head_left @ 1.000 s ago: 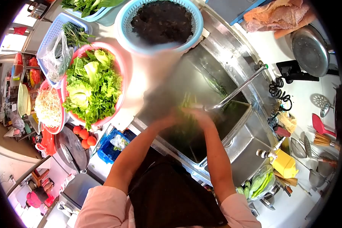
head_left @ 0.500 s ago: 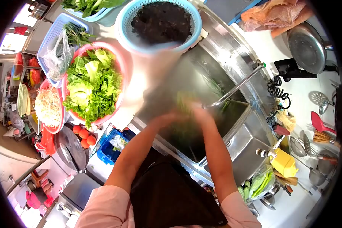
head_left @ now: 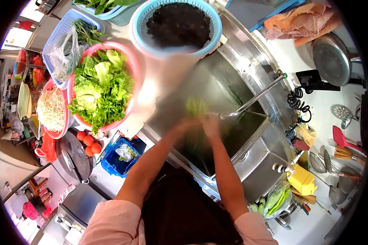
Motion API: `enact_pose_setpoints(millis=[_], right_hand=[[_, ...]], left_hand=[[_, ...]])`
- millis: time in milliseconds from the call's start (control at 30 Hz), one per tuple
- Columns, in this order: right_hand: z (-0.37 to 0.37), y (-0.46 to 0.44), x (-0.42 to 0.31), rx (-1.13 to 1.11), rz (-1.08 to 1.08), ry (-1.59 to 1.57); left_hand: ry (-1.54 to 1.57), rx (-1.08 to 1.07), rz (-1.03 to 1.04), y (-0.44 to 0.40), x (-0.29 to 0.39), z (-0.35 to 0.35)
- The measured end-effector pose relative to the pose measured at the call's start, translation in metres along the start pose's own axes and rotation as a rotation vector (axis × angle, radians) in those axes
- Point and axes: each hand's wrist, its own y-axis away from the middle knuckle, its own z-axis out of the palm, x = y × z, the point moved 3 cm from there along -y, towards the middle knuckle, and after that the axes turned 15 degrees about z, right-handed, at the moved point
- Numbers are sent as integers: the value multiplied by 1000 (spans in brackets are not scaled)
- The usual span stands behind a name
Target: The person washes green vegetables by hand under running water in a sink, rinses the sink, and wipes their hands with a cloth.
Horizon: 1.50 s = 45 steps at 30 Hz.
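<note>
Over the steel sink basin (head_left: 255, 136), my left hand (head_left: 185, 125) and my right hand (head_left: 209, 123) are close together, both hazy from a smear over the middle of the view. A bunch of light green leafy vegetable (head_left: 196, 106) sticks out beyond them, and the fingers of both hands seem closed around it. The steel faucet spout (head_left: 253, 99) reaches in from the right and ends beside my right hand. Dark water fills the basin, and some thin green leaves show blurred near its far side.
Left of the sink stand a pink basin of lettuce (head_left: 102, 87), a blue colander of dark soaked food (head_left: 178, 25), a basin of bean sprouts (head_left: 51, 110) and tomatoes (head_left: 88, 141). A second sink bowl (head_left: 257, 171) adjoins on the right, near a yellow jug (head_left: 301, 179).
Both hands have come slightly nearer to each other over the basin, with the greens still at them. The whole view has shifted a little.
</note>
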Motion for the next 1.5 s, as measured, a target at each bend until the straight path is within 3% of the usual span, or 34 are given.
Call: enact_pose_setpoints(millis=[33,133,200,267,300,400,433,467,533,567,667,933,1033,1133,1233,1300,1400,1500], right_hand=[[2,-6,9,-105,109,-148],[7,-8,27,-149,226,-503],[3,-19,33,-146,389,-461],[1,-22,33,-124,501,-644],[1,-19,22,-131,498,-735],[-10,-9,-1,-198,403,-581],[-12,-15,-14,-239,231,-444],[-13,-11,-18,-285,212,-486],[-22,12,-45,-377,181,-570],[-19,5,-34,-421,274,-589],[-18,-15,-22,-409,179,-533],[-69,5,-63,-498,332,-472],[-62,5,-68,-443,300,-455],[-43,-8,-37,-334,295,-562],[-48,-3,-38,-103,244,-843],[-56,-9,-33,4,219,-989],[-60,-10,-31,116,305,-1204],[-44,2,-42,170,413,-1334]], left_hand=[[12,6,-31,8,16,10],[56,-40,-82,18,32,19],[49,-88,-69,17,32,17],[15,-115,-59,14,25,10],[5,-122,-69,13,25,11],[-13,-96,-177,14,32,23],[-40,-83,-195,6,21,15],[-67,-68,-214,0,10,6],[-92,-125,-123,10,27,19],[-106,-154,-78,15,39,27],[-134,-190,-30,-2,18,21],[-582,-439,-105,-24,53,45],[-709,-455,49,-16,67,57],[-742,-373,-78,-5,82,60],[-469,-301,-172,4,102,57],[-744,-71,111,16,116,46],[-832,547,555,42,74,7],[-564,722,467,62,36,10]])
